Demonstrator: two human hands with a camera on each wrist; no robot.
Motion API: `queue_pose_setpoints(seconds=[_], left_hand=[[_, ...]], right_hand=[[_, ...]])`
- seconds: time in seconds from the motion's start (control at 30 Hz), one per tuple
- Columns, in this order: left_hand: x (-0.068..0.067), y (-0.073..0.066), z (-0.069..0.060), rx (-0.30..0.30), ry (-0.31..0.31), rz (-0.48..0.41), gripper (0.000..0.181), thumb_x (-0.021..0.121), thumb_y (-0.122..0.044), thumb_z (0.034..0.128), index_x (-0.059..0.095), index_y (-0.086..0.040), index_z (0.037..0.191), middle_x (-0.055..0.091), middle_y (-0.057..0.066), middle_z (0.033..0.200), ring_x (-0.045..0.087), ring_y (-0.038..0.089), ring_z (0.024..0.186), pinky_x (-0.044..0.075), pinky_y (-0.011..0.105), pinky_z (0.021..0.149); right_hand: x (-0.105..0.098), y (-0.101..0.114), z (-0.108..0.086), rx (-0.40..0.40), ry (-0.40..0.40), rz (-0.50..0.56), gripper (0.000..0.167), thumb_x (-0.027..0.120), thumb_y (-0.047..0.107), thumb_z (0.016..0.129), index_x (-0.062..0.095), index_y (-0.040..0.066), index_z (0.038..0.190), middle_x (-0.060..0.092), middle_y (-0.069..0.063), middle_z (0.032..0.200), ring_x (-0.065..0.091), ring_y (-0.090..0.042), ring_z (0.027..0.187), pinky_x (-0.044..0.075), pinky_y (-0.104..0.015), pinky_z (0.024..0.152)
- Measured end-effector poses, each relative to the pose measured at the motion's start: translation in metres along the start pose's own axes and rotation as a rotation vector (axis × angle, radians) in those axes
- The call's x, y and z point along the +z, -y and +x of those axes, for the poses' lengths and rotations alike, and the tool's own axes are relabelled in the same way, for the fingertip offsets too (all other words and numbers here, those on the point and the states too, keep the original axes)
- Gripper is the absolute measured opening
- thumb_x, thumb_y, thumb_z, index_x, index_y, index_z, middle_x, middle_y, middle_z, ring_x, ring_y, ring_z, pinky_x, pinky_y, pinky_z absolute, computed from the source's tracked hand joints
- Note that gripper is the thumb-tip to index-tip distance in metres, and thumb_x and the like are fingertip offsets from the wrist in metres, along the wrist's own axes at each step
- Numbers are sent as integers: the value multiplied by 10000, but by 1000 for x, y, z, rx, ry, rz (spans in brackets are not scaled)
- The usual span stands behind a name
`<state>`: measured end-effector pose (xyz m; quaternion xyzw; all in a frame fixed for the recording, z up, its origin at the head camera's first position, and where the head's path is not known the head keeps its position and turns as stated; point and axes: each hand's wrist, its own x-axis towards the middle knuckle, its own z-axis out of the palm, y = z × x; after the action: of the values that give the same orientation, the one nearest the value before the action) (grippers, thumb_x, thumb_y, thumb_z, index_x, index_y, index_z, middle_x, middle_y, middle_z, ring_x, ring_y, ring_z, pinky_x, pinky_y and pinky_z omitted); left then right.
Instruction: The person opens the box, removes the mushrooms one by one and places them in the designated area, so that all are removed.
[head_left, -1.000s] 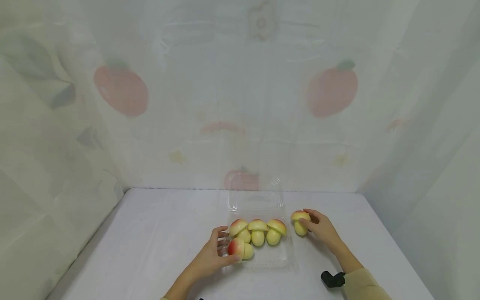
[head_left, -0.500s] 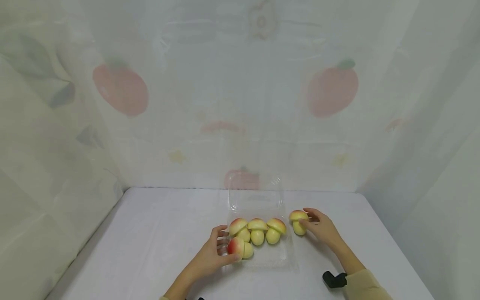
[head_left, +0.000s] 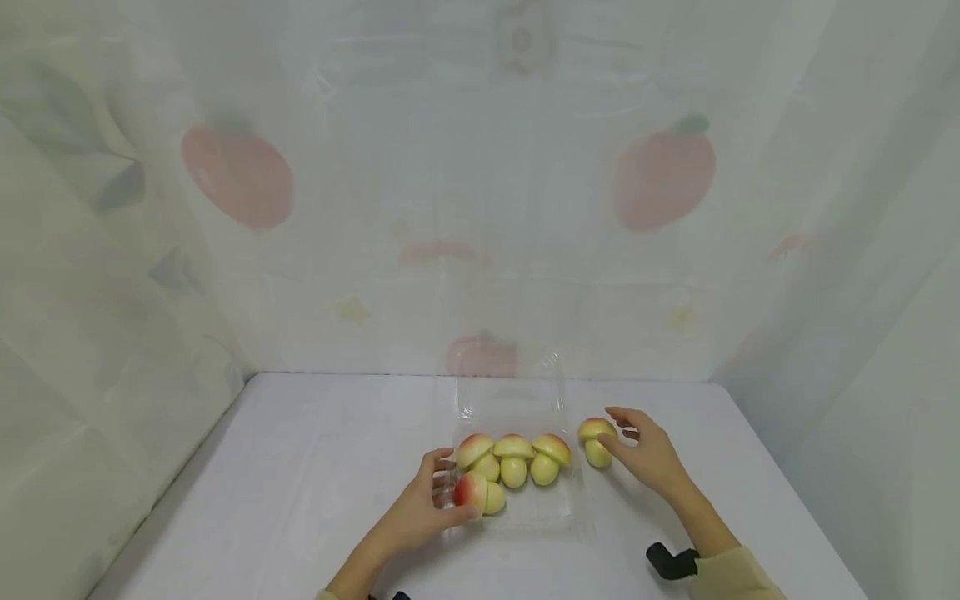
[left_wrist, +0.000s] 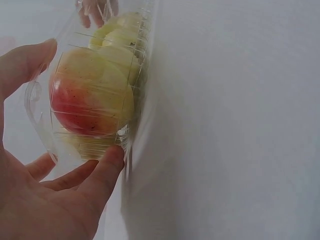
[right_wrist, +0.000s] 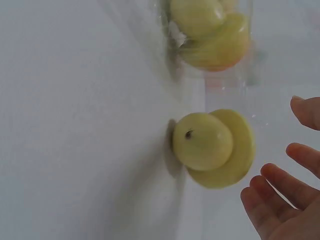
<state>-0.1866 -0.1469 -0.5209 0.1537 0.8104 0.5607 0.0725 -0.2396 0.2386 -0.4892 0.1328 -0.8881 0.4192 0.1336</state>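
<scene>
A clear plastic clamshell box (head_left: 536, 517) stands on the table with its lid (head_left: 510, 398) raised at the back. Several toy mushrooms, yellow with red-tinged caps, lie inside: three in a back row, such as the middle mushroom (head_left: 513, 461), and a front-left mushroom (head_left: 471, 493) on its side. My left hand (head_left: 423, 510) holds the box's left side between thumb and fingers, as the left wrist view shows. Outside the box, to its right, sits a single mushroom (right_wrist: 205, 145). My right hand (head_left: 648, 454) is just right of it, fingers spread and apart from it in the right wrist view.
A white table (head_left: 300, 467) carries everything. Pale curtains with printed fruit (head_left: 663, 179) enclose its back and sides. A black wrist fitting (head_left: 671, 562) sits by the right sleeve (head_left: 735, 577).
The single mushroom has shifted slightly left towards the box. My right hand has let go of it and its fingers have lifted and spread. The left hand stays on the box.
</scene>
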Motion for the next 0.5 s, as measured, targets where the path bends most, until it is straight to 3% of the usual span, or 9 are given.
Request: queue_pose_setpoints(seconds=[0.5], left_hand=[[-2,-3,-2,-2,15,50,951,841,-365,849,268,-97,1561,399,221,1499,484,459,1312,481,533,1051]], right_hand=[[-2,45,-6,-144,20,41,408,799,183,894,656,41,1250,666,-101,1249,614,-317,1166,536,-545,965]])
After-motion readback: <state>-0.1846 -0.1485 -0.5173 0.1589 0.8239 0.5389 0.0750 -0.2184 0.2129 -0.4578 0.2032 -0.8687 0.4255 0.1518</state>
